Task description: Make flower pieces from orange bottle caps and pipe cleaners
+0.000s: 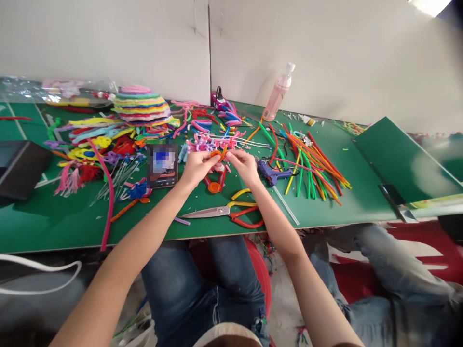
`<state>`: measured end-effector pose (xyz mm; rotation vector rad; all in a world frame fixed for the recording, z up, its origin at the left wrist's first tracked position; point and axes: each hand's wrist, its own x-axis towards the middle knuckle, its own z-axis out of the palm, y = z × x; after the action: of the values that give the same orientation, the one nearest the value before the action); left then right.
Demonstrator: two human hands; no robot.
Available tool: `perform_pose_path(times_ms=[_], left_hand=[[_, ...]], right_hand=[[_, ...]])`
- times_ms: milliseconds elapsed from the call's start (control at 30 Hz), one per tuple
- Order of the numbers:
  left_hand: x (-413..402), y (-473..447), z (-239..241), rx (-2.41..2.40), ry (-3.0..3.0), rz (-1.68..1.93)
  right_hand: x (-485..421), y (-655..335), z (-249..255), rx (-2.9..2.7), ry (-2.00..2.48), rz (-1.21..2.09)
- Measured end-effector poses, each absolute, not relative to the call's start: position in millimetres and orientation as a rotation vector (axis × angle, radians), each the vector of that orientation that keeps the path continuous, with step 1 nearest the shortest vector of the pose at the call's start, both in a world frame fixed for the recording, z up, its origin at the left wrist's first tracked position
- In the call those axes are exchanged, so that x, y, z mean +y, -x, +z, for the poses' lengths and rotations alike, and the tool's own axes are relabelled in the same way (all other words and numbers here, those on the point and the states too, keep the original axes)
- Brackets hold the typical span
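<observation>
Between my two hands is an orange pipe cleaner [223,152], partly curled. My left hand [201,166] pinches its coiled end, and the fingertips of my right hand [243,165] close on the other side of it. Just below lies a red and pink pipe-cleaner piece with an orange disc [214,187], flat on the green table. Scissors [213,211] with yellow handles rest nearer to me, beside red-handled pliers [249,219]. A blue glue gun [275,172] with a clear glue stick lies to the right of my right hand.
Colourful pipe cleaners [314,161] spread on the right; finished pieces and a striped stack [142,106] crowd the left. A phone-like device [162,166] lies by my left wrist. A pink drink bottle [278,94] stands at the wall. Another person's legs [383,270] are at the right.
</observation>
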<state>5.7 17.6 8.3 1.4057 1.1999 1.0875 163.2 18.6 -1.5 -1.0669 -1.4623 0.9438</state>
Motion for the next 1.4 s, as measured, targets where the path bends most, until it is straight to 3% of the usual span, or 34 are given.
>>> perform_pose_path(times_ms=[367,567,967,1200,1400], left_hand=[[24.5,21.9,16.4,0.994,-1.748,0.624],[22.8,17.9,20.4,1.059,-1.809,0.843],[15.6,5.7,16.8,1.239,-1.891,1.094],[25.6,9.2,5.4,1.089,-1.815,0.941],[27.9,18.2,5.1,1.157,-2.411,0.955]], right_hand=[[9.4,-174.8,11.3,-2.013,1.039,0.84],[8.8,-170.9,11.3,-2.105,1.144,0.513],[12.6,-169.6,6.6,-1.869,1.141,0.764],[7.6,-167.1,11.9,-2.181,1.285,0.485],[0.1,-165.9,19.9,-2.415,1.343,0.299]])
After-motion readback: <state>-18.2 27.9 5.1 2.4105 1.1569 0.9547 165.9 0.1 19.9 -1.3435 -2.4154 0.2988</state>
